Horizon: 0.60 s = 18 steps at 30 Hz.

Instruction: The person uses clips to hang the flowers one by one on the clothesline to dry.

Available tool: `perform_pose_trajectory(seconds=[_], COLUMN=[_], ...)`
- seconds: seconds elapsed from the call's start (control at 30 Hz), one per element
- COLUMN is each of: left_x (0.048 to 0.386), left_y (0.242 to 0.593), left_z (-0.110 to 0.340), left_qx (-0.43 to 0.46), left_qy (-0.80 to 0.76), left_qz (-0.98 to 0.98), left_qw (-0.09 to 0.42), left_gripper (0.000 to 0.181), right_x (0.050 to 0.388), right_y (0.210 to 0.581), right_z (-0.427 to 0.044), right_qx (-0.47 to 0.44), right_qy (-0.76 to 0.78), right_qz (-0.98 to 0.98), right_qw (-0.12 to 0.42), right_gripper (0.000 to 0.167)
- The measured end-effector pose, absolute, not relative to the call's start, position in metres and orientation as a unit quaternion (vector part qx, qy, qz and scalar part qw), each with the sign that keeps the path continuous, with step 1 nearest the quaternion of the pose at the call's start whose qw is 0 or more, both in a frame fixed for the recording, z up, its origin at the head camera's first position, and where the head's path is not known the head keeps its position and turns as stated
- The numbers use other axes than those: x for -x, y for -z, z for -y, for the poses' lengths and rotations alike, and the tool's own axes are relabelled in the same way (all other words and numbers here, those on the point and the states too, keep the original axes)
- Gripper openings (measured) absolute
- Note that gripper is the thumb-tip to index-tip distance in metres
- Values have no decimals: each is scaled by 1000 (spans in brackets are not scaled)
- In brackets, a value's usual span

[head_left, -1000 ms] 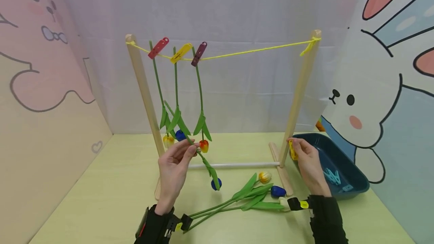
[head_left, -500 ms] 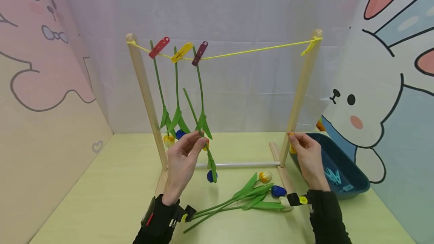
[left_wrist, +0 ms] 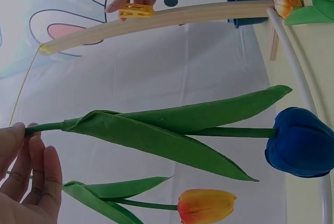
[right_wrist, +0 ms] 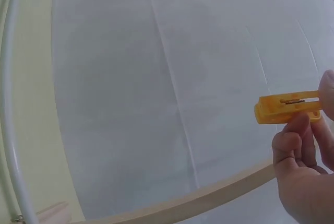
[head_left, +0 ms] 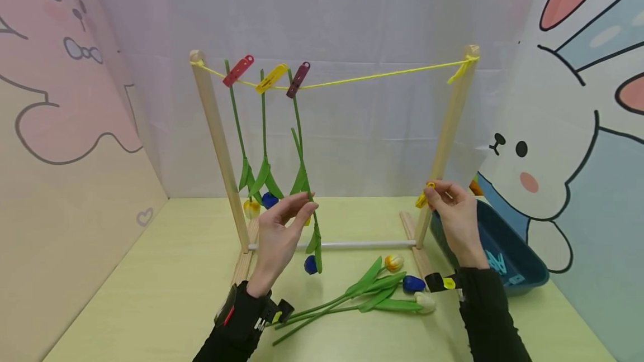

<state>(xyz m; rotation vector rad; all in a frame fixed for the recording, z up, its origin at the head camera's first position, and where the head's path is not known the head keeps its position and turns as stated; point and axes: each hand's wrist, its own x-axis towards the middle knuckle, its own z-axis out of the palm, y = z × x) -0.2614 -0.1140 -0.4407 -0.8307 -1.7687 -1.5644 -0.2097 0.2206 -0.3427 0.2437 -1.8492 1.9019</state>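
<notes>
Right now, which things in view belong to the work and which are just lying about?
Seem part of it:
green-stemmed blue tulip, in the left hand
yellow plastic clothespin, in the right hand
yellow cord on wooden posts, with three clipped tulips
three loose tulips on the table
dark blue tub holding light blue clothespins

Seem mere surroundings:
pale cloth backdrop
cartoon rabbit panels

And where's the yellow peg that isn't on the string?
In the head view, the yellow peg is right of centre, pinched in the right grip, seen against the right wooden post.
</notes>
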Motion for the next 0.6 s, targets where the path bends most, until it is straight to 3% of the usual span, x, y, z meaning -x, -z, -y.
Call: perform_pose_trajectory(seconds=[0.1, 0.33, 0.43, 0.53, 0.6], left_x=[298, 236, 255, 246, 267], left_y=[477, 387, 402, 385, 404], left_z=[119, 99, 98, 93, 92], left_qx=[309, 325, 316, 302, 310], left_qy=[585, 589, 584, 578, 577], left_qz=[683, 669, 676, 691, 686], left_qw=[309, 315, 318, 311, 316], left_gripper=[41, 31, 30, 28, 29], right_x=[213, 218, 221, 226, 229], right_y=[335, 321, 313, 304, 298], right_z=[-217, -209, -204, -199, -195], right_qx=[-103, -107, -106, -114, -124], right_qy=[-698, -698, -702, -710, -707], right_qz=[665, 661, 654, 638, 635], right_qw=[245, 253, 261, 274, 287], right_gripper=[7, 7, 13, 18, 18])
